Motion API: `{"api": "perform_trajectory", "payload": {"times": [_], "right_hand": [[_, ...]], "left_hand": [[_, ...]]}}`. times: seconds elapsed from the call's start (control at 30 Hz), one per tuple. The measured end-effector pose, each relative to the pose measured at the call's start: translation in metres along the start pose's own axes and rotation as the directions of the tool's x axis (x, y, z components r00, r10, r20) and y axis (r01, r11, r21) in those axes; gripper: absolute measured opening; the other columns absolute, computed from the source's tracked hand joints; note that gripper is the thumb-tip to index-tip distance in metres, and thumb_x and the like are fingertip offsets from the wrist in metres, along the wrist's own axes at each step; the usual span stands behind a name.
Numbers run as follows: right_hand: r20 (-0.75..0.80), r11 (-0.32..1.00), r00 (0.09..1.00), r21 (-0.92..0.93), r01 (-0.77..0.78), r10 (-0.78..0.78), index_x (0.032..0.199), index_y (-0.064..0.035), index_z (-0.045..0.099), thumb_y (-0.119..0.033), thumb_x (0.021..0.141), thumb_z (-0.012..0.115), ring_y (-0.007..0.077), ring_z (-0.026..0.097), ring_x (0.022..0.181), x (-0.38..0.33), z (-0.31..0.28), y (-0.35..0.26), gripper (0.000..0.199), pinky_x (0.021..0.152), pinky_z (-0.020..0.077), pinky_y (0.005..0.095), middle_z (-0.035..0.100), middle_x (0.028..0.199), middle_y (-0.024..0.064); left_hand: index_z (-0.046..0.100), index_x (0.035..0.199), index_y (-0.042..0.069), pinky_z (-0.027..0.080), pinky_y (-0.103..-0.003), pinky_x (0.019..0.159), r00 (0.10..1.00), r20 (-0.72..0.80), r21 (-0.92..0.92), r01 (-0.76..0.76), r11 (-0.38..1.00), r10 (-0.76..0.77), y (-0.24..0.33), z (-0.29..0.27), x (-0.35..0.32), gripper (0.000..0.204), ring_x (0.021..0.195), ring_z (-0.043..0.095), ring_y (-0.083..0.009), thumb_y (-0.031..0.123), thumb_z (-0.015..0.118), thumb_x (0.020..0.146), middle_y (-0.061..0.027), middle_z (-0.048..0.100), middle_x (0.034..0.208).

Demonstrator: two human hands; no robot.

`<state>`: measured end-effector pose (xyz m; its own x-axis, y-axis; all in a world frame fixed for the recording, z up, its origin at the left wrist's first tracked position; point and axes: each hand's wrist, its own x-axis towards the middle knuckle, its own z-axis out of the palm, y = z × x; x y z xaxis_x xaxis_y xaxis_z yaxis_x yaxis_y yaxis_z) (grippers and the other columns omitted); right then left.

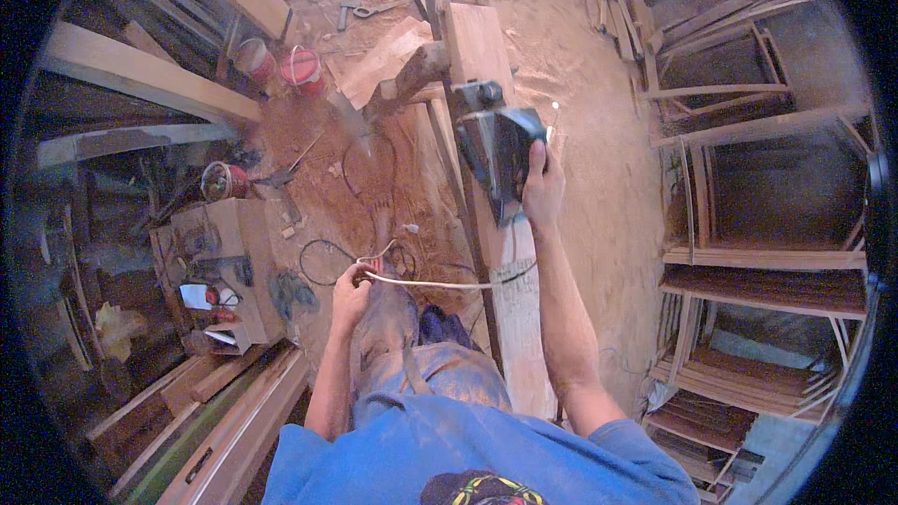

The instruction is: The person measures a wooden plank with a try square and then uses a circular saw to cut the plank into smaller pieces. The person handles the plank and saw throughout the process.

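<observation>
A dark power tool that looks like an electric hand planer [494, 154] rests on a long pale wooden plank [524, 337] running away from me. My right hand [543, 192] is wrapped round its rear handle. From the tool's back end, a power cord [430, 284] loops over the plank toward my left side. My left hand [351, 292] pinches the pale part of that cord, off to the left of the plank. The underside of the tool is hidden.
Wooden racks [767, 257] with stacked boards line the right. Red buckets [302, 69], a cardboard box [248, 257] and timber lie to the left. A hammer [347, 13] lies on the sawdust-covered floor ahead. Loops of dark cord [313, 262] lie near my left hand.
</observation>
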<state>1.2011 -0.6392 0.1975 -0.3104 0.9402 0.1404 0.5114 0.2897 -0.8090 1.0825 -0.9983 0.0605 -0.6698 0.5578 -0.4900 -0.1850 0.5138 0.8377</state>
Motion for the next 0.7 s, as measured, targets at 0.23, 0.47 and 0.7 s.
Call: {"api": "perform_trajectory", "payload": {"times": [0.23, 0.47, 0.7], "right_hand": [[0.077, 0.996, 0.995, -0.071, -0.052, 0.058, 0.115, -0.0037, 0.068, -0.060, 0.102, 0.039, 0.0443, 0.065, 0.107, 0.133, 0.067, -0.038, 0.065, 0.089, 0.0497, 0.0488, 0.069, 0.109, 0.0262], [0.071, 0.957, 0.979, -0.237, -0.169, 0.190, 0.122, -0.0057, 0.067, -0.066, 0.099, 0.035, 0.0497, 0.062, 0.110, 0.237, 0.134, -0.052, 0.072, 0.093, 0.0496, 0.0527, 0.067, 0.111, 0.0309], [0.055, 0.998, 0.998, -0.041, -0.039, 0.041, 0.123, -0.0055, 0.065, -0.065, 0.098, 0.039, 0.0468, 0.061, 0.115, 0.271, 0.159, -0.079, 0.070, 0.097, 0.0477, 0.0518, 0.066, 0.116, 0.0300]], "left_hand": [[0.065, 0.112, 0.000, 0.052, -0.030, 0.088, 0.999, 0.016, -0.059, 0.043, 0.997, -0.042, 0.049, 0.000, 0.031, 0.034, 0.096, 0.069, -0.0166, -0.002, 0.051, 0.081, -0.0087, 0.071, 0.099], [0.063, 0.111, -0.004, 0.051, -0.032, 0.089, 0.999, 0.010, -0.190, 0.036, 0.981, -0.035, 0.067, 0.006, 0.078, 0.032, 0.096, 0.067, -0.0182, -0.002, 0.052, 0.081, -0.0130, 0.070, 0.099], [0.060, 0.114, -0.003, 0.052, -0.034, 0.089, 1.000, -0.015, -0.125, 0.007, 0.992, -0.008, 0.062, 0.002, 0.101, 0.036, 0.093, 0.068, -0.0216, -0.005, 0.046, 0.080, -0.0138, 0.071, 0.101]]}}
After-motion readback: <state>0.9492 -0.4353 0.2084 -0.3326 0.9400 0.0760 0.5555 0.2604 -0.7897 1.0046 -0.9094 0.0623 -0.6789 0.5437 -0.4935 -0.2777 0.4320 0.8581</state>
